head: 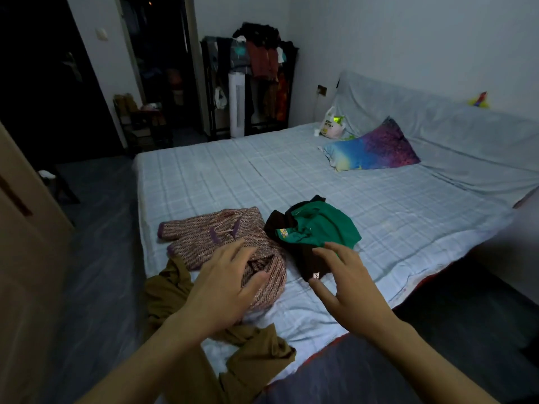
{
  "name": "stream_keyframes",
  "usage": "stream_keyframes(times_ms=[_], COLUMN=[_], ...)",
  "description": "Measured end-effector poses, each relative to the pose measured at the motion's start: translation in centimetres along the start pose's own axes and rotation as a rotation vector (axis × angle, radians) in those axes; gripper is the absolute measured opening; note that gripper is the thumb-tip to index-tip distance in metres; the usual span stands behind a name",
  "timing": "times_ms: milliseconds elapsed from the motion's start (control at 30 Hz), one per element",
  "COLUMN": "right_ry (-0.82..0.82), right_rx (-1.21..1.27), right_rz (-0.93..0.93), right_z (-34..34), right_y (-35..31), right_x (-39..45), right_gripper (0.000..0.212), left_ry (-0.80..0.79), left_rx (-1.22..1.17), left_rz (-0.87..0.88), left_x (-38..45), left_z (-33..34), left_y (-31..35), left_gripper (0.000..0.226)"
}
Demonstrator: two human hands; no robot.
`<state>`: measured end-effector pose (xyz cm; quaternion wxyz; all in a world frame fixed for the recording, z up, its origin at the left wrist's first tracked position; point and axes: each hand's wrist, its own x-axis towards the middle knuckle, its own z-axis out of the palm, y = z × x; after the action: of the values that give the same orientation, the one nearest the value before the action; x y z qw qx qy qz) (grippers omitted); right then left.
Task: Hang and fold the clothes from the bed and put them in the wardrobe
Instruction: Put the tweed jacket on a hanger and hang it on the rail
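Note:
Three garments lie at the near corner of the bed (379, 217). A pink-and-purple knitted sweater (204, 231) is spread flat, and my left hand (227, 284) rests on its lower part with fingers apart. A green and black top (318, 225) sits crumpled to its right; my right hand (341, 275) hovers over its black edge, fingers spread, holding nothing. An olive-brown garment (256, 354) hangs over the bed's corner under my left forearm.
A colourful pillow (373, 147) and a plastic bag (331, 125) lie near the headboard. A loaded clothes rack (256, 68) and a white tower fan (236, 103) stand beyond the bed. A dark open wardrobe (157, 62) is at the back left, a wooden door (20, 228) at left.

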<state>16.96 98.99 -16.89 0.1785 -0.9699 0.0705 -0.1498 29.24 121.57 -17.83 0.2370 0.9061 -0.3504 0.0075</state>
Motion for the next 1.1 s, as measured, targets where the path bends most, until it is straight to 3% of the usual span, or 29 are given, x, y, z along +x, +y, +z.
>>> stream_keyframes(times_ms=[333,567,767,1100], right_ry=[-0.084,-0.171,-0.226,-0.342], right_rx=[0.081,0.164,0.175,0.212], right_rz=[0.010,-0.063,-0.138,-0.294], right_z=[2.5,3.2,2.1,5.2], right_y=[6.7,16.1,22.7,22.5], right_x=[8.1,14.0,19.5,26.1], right_gripper=[0.056,0.060,0.059,0.059], left_ry=[-0.058,-0.006,0.003,0.090], left_rx=[0.008,0.076,0.101,0.080], left_rz=[-0.138,-0.288,-0.409,-0.524], left_x=[6.6,12.6,16.7,19.2], left_z=[3.3,6.7,8.8,9.6], left_y=[-2.1,0.8,3.9,1.7], left_gripper=[0.061,0.076,0.074,0.065])
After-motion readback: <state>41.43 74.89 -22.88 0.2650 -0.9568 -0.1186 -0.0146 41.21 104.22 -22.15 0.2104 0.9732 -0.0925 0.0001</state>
